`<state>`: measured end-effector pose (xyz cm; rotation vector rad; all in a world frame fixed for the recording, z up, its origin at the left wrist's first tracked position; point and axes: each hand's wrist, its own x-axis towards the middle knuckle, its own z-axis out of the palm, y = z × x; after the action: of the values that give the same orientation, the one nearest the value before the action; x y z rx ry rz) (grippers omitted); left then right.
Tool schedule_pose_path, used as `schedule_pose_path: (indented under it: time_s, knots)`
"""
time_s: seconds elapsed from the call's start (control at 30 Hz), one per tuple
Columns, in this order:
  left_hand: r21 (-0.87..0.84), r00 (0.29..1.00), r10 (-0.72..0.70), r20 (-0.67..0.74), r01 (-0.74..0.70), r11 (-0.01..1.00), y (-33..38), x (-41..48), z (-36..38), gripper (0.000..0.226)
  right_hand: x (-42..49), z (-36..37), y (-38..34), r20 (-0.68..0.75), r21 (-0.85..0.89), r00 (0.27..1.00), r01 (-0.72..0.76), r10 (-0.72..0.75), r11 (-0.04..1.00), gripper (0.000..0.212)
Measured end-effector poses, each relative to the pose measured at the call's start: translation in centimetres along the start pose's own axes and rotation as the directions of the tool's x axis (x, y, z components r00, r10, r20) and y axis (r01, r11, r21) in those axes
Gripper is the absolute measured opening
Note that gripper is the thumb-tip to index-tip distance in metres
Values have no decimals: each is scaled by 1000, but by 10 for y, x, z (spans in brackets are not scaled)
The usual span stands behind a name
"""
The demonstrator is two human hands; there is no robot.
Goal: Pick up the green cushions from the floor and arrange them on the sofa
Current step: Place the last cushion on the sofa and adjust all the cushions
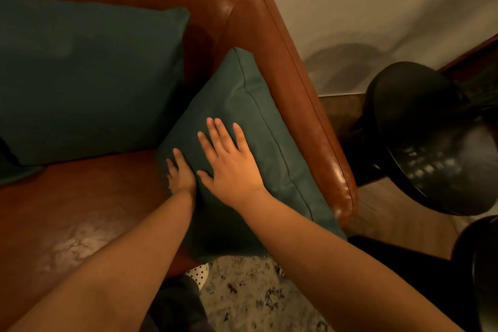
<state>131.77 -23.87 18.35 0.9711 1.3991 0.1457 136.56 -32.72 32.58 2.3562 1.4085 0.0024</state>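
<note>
The smaller green cushion is on the brown leather sofa, at the person's right end of the seat. It leans tilted against the armrest. Its long axis runs along that armrest, from the front edge of the seat up toward the back corner, and its broad face is turned up and inward toward the person.

The right hand lies flat on that face near the middle. Its fingers are straight and spread apart, pointing up the cushion's length toward the back corner, and they clamp nothing. The left hand sits just beside it, lower down at the cushion's inner edge where this meets the seat. The two fingers that show are straight and touch the fabric; the others are hidden along the edge, so whether they tuck under it cannot be told.

A larger green cushion stands against the backrest, close to the smaller one's far corner, though contact between them cannot be made out.

The cushion lies directly under both palms, so the step in hand looks like pressing or squaring it against the armrest rather than carrying it. Any further nudge would likely go along its long axis toward the back corner, led by the right hand, which sits squarely on the face.

A black round side table stands beyond the armrest.
</note>
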Motion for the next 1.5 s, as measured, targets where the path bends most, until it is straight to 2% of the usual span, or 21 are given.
schedule_pose_path:
  time_s: [0.07, 0.13, 0.27, 0.37, 0.57, 0.7, 0.87, 1.0, 1.03, 1.1, 1.17, 1.3, 1.37, 1.43, 1.5]
  knots:
    - [9, 1000, -11, 4, 11, 1000, 0, 1, 4, 109, 0, 1, 4, 5, -3, 1000, -2, 2, 1000, 75]
    - [27, 1000, -10, 22, 9, 1000, 0, 0, 3, 103, -1, 0, 5, 11, 2, 1000, -1, 1, 1000, 75]
    - [-38, 998, 12, 67, -9, 999, 0, 1, -6, 111, 2, -8, -8, 2, 29, 999, -41, 41, 999, 75]
    - [-75, 998, 36, 49, -32, 997, -4, 1, -6, 116, 2, -9, -14, 9, 22, 998, -57, 56, 998, 76]
    - [63, 999, 40, -12, -39, 997, -5, -3, 11, 81, -3, 1, 5, -1, 7, 1000, -20, 20, 1000, 75]
    - [41, 999, 45, 8, -46, 998, -1, 4, 4, 81, -2, 1, 4, 10, 30, 1000, -27, 26, 999, 76]
    - [-50, 995, 31, 92, -26, 998, 8, 10, -18, 102, -1, -8, -4, 25, 59, 999, -22, 20, 998, 76]
    - [-136, 996, 48, 76, -38, 990, 10, 30, -39, 127, 3, -20, -14, 42, 78, 999, 1, -5, 997, 75]
    - [-151, 996, 51, 68, -40, 988, 20, 23, -46, 121, 6, -23, -17, 41, 91, 999, 10, -14, 996, 74]
    - [-151, 995, 95, 32, -89, 984, 50, -3, -64, 89, 14, -29, -24, 31, 113, 999, 36, -40, 993, 73]
    - [-104, 985, 172, -19, -173, 979, 65, -5, -82, 71, 24, -35, -33, 16, 144, 997, 68, -71, 987, 72]
    - [135, 951, 298, -81, -286, 949, 89, -1, -121, 64, 51, -48, -49, -24, 274, 990, 137, -136, 952, 66]
    - [328, 908, 411, -83, -365, 871, 100, 0, -145, 64, 67, -52, -55, -44, 387, 988, 155, -150, 909, 63]
    - [497, 853, 520, -46, -432, 752, 109, 3, -171, 65, 82, -52, -61, -60, 509, 989, 146, -134, 848, 61]
    - [609, 808, 589, -4, -465, 642, 120, 11, -196, 65, 98, -52, -67, -62, 646, 997, 82, -55, 759, 60]
